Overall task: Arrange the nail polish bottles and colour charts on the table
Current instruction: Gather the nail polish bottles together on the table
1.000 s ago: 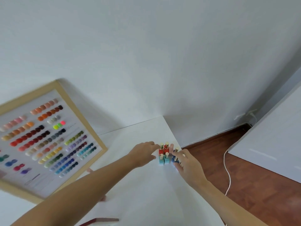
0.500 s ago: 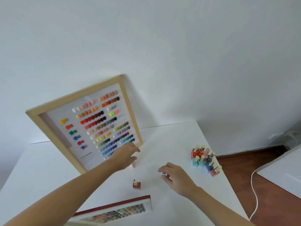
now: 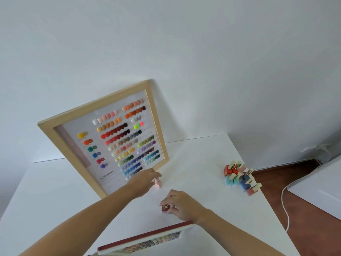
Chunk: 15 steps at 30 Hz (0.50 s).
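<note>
— Where are the hands?
— The left hand [image 3: 145, 179] pinches a pink bottle [image 3: 158, 183] by the framed colour chart [image 3: 103, 139]. The right hand [image 3: 181, 204] pinches a dark red bottle [image 3: 165, 208] on the tabletop [image 3: 203, 182].

On the white counter [image 3: 203, 163], the left hand [image 3: 143, 182] covers a pink bottle [image 3: 158, 183]; the right hand [image 3: 181, 204] pinches a red bottle [image 3: 165, 208]. A framed colour chart [image 3: 118, 137] leans against the wall.
</note>
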Each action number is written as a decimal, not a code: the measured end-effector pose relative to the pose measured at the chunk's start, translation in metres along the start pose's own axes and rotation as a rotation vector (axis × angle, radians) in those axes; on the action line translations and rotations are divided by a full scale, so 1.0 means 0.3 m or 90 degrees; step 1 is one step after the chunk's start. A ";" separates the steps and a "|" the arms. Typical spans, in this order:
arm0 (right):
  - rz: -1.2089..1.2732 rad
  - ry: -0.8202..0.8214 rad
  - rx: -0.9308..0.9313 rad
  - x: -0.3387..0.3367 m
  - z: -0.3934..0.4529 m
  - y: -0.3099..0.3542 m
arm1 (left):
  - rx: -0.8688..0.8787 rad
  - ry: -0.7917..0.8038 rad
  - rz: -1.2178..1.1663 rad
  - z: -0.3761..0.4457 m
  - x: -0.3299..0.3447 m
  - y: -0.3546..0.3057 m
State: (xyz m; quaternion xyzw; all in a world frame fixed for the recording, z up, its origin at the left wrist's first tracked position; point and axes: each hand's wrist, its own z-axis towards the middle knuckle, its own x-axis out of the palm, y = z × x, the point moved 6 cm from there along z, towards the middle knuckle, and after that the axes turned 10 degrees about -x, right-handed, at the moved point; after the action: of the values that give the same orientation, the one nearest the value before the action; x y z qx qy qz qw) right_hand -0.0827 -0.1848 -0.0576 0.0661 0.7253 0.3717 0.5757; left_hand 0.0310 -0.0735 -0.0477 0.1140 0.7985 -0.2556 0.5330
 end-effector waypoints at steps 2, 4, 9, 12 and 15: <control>-0.005 -0.002 -0.003 -0.001 0.003 0.002 | 0.002 -0.003 0.008 0.009 0.007 -0.003; -0.019 -0.004 -0.004 -0.005 0.002 0.003 | 0.004 -0.005 0.023 0.017 0.016 -0.006; -0.034 -0.020 0.021 -0.018 -0.011 -0.010 | 0.016 -0.012 0.059 0.029 0.029 -0.016; -0.021 -0.044 0.046 -0.033 -0.038 -0.028 | 0.018 -0.009 0.081 0.038 0.039 -0.031; -0.017 -0.068 0.070 -0.056 -0.086 -0.059 | 0.032 -0.006 0.092 0.047 0.045 -0.069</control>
State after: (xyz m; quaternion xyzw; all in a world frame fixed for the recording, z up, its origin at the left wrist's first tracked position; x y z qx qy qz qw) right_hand -0.0941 -0.2182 -0.0538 0.1077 0.7137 0.3197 0.6138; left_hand 0.0271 -0.0997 -0.0584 0.1834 0.7790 -0.2374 0.5506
